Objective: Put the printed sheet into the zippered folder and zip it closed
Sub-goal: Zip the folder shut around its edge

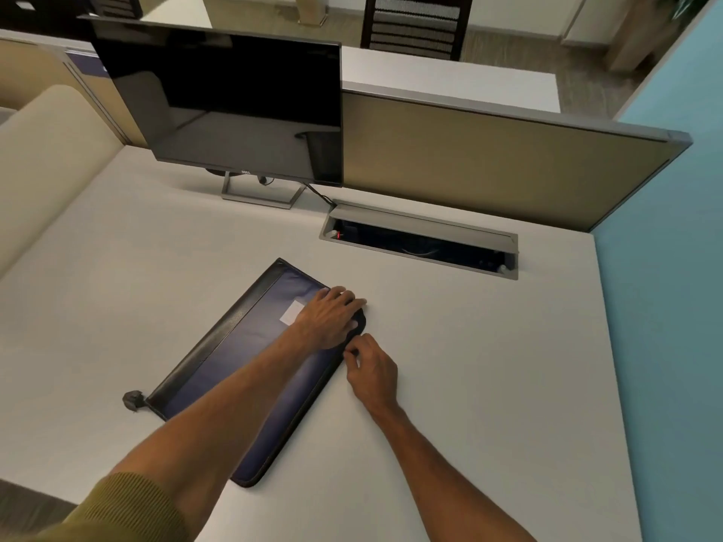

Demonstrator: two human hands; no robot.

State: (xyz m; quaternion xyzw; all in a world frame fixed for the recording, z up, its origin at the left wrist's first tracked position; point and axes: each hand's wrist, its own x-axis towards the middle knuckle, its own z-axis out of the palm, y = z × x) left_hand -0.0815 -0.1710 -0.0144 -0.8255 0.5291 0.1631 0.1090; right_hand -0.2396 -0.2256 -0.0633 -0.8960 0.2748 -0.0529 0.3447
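Note:
A dark blue zippered folder (242,357) with black edging lies flat and slanted on the white desk (489,365). A small white label (292,311) shows on its top face. My left hand (332,318) rests flat on the folder's far right corner, pressing it down. My right hand (369,371) sits just beside the folder's right edge, thumb and forefinger pinched at the zipper there. The zipper pull itself is hidden by the fingers. No printed sheet is visible outside the folder.
A black monitor (234,107) stands at the back left on a metal foot. An open cable tray (420,244) is set into the desk behind the folder. A small black clip (133,400) lies by the folder's near left corner. Partition panels border the desk.

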